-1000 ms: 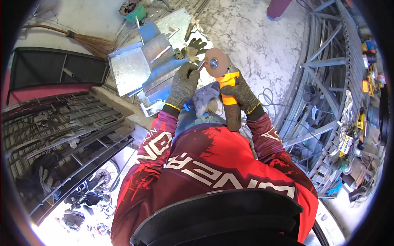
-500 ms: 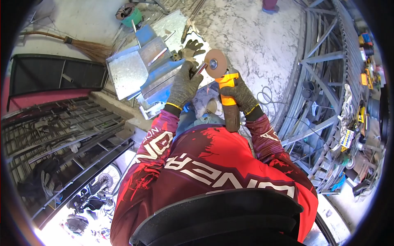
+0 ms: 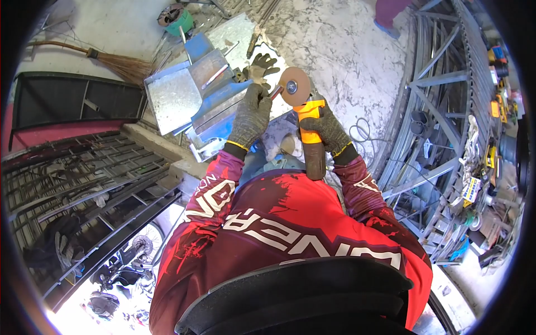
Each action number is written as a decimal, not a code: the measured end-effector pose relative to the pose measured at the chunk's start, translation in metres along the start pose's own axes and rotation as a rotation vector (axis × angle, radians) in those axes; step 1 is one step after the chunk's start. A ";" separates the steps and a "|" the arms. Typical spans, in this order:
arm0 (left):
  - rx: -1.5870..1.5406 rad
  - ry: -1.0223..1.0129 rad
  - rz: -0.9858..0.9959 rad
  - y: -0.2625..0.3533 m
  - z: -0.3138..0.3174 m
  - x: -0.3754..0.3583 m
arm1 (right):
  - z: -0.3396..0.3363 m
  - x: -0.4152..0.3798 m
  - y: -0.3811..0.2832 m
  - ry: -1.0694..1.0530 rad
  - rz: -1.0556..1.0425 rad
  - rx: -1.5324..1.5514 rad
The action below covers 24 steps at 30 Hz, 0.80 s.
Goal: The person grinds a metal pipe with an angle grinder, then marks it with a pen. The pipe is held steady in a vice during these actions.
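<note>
My right hand, in a dark grey knit glove, is wrapped around a yellow and black angle grinder. The grinder's brown disc faces up to the left. Between the fingers of my left hand, gloved alike, a short metal piece points at the disc, its end right at the disc's edge. Just beyond my left fingertips lies a beige and dark work glove. Left of that hand are blue and grey metal parts and a bare metal sheet.
A straw broom leans at the left near a green bucket. Metal bars fill a rack at the right, with tools beyond it. A cable loops on the floor. Another person's leg shows at the top.
The other person's leg has moved right and further into view. A faint reddish streak below the disc is gone. My left hand and the metal piece have shifted slightly; the grinder stays nearly in place.
</note>
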<state>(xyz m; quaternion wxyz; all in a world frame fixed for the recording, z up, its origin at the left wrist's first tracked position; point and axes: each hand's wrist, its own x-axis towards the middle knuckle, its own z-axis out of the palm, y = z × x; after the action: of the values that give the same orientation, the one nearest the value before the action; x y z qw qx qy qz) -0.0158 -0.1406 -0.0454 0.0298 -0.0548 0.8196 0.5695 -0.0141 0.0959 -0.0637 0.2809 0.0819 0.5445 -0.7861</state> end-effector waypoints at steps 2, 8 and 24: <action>0.052 0.019 0.056 0.004 -0.002 -0.001 | 0.001 0.000 -0.001 -0.002 -0.005 -0.010; 0.098 0.032 0.111 0.008 -0.004 0.000 | 0.000 0.000 0.001 -0.004 -0.003 0.022; 0.092 0.033 0.092 -0.001 0.001 -0.003 | 0.005 -0.002 0.000 -0.007 0.006 0.047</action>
<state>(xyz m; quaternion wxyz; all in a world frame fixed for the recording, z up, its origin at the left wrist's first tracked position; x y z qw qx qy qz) -0.0131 -0.1402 -0.0462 -0.0074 -0.0247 0.8469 0.5311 -0.0113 0.0924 -0.0608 0.2833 0.0872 0.5245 -0.7981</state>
